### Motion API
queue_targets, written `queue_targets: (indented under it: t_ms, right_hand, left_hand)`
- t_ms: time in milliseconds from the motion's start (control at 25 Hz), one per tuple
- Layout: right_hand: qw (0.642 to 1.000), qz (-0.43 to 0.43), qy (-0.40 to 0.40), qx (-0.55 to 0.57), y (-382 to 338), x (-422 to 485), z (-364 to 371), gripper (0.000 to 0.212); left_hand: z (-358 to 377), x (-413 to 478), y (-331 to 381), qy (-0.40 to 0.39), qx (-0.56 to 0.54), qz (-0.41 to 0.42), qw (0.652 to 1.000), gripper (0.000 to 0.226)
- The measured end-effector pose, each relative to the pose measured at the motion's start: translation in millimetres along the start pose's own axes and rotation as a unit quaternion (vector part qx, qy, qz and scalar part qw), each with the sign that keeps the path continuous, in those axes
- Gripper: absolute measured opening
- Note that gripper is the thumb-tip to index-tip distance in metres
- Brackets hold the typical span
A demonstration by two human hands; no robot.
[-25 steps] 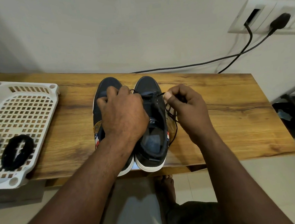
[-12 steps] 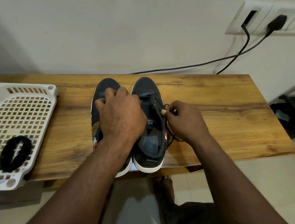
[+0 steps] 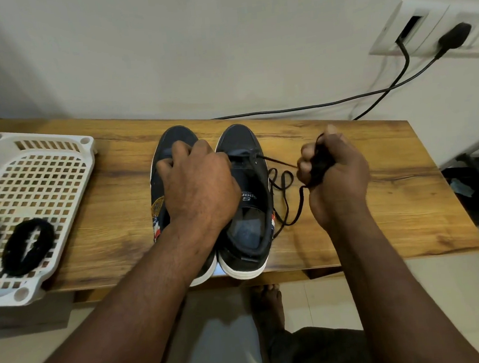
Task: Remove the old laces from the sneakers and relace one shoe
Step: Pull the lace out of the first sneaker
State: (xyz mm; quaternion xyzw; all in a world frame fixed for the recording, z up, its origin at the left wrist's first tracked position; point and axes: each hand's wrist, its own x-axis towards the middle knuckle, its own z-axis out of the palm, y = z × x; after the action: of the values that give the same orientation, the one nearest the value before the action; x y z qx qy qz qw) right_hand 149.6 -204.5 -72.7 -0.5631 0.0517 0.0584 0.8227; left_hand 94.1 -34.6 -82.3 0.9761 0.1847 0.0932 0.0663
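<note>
Across the view, a wooden table (image 3: pixel 377 199). At 9 o'clock on it, a white slotted tray (image 3: pixel 37 140). At centre, side by side, left sneaker (image 3: pixel 172 138) and right sneaker (image 3: pixel 238 141), toes toward 12 o'clock. Over both, left hand (image 3: pixel 198 187), fingers curled down onto the left sneaker's upper. At 3 o'clock of the right sneaker, right hand (image 3: pixel 338 182), fingers (image 3: pixel 305 161) clenched round a bunched black lace (image 3: pixel 283 183), drawn taut from an eyelet near the toe, loose loops on the table between shoe and fist.
</note>
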Motion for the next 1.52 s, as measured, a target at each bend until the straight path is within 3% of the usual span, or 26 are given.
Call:
queue_targets:
  t_ms: [40, 120, 200, 280, 320, 360, 480, 560, 600, 640, 720, 760, 840, 960, 1000, 1160, 1240, 1440, 1520]
  right_hand:
    - [0.987, 0.003, 0.041, -0.154, 5.3, 1.7, -1.3, 0.013]
    - [0.908, 0.006, 0.054, -0.416, 17.8, 3.0, -4.3, 0.018]
    - [0.842, 0.001, -0.009, -0.539, 26.3, 2.0, -3.6, 0.017]
    - [0.808, -0.024, -0.061, -0.586, 28.9, 0.8, -1.2, 0.018]
    - [0.823, -0.038, -0.078, -0.561, 28.8, 1.4, -1.3, 0.018]
    - [0.862, -0.056, -0.09, -0.495, 26.3, 0.4, 1.1, 0.018]
    - [0.973, -0.108, -0.121, -0.165, 13.1, -1.7, 7.0, 0.013]
    - [0.989, -0.069, -0.124, 0.053, 2.2, -2.2, 4.7, 0.013]
    - [0.988, -0.037, -0.101, 0.111, -0.5, -1.8, 2.3, 0.014]
    - [0.992, -0.012, -0.06, 0.111, -0.8, -1.5, 0.4, 0.015]
    - [0.994, 0.004, 0.041, -0.101, 4.3, 0.8, -1.0, 0.012]
    - [0.967, 0.004, 0.063, -0.247, 10.2, 2.3, -2.7, 0.013]
    - [0.892, 0.013, 0.027, -0.45, 20.5, 1.7, -3.3, 0.026]
    - [0.812, -0.009, -0.053, -0.581, 30.5, 0.3, -0.5, 0.016]
    - [0.813, -0.027, -0.063, -0.578, 31.4, 0.3, -0.6, 0.016]
    - [0.944, -0.09, -0.087, -0.304, 18.0, -0.6, 2.9, 0.016]
    - [0.971, -0.094, -0.088, -0.201, 11.0, -0.2, 2.2, 0.013]
    - [0.95, -0.122, -0.091, -0.273, 16.5, -0.5, 1.9, 0.015]
    - [0.936, -0.152, -0.117, -0.294, 18.6, -2.5, 4.0, 0.014]
  left_hand:
    - [0.1, -0.1, 0.1, 0.0, -0.003, -0.001, 1.0, 0.027]
    - [0.6, -0.4, -0.7, -0.001, -0.013, -0.004, 1.0, 0.026]
    - [0.3, -0.6, -1.0, 0.004, -0.024, -0.009, 1.0, 0.025]
    - [0.1, -0.6, -1.2, 0.006, -0.025, -0.011, 1.0, 0.025]
    - [0.0, -0.5, -1.0, 0.005, -0.024, -0.011, 1.0, 0.026]
    - [-0.2, -0.4, -1.2, 0.005, -0.024, -0.01, 1.0, 0.026]
    - [-0.2, -0.2, -2.0, 0.0, -0.023, -0.013, 1.0, 0.026]
    - [-0.1, 0.0, -1.9, -0.003, -0.022, -0.01, 1.0, 0.027]
    - [-0.2, 0.2, -1.7, -0.003, -0.022, -0.01, 1.0, 0.026]
    - [-0.3, 0.4, -1.6, -0.004, -0.022, -0.01, 1.0, 0.026]
    - [-0.5, 0.7, -1.5, -0.006, -0.022, -0.012, 1.0, 0.026]
    - [-0.8, 0.8, -1.5, -0.008, -0.021, -0.013, 1.0, 0.026]
    - [-1.3, 0.6, -1.1, -0.009, -0.02, -0.015, 1.0, 0.027]
    - [-1.8, 0.2, -1.0, -0.01, -0.021, -0.015, 1.0, 0.027]
    - [-2.1, 0.2, -1.4, -0.01, -0.023, -0.015, 1.0, 0.027]
    - [-3.0, 0.3, -1.3, -0.017, -0.032, -0.015, 0.999, 0.027]
    - [-3.4, 0.4, -1.4, -0.021, -0.035, -0.013, 0.999, 0.026]
    - [-5.1, 0.6, -2.5, 0.041, -0.147, 0.012, 0.988, 0.021]
    - [-8.5, 1.6, 1.6, 0.057, -0.195, 0.037, 0.978, 0.034]
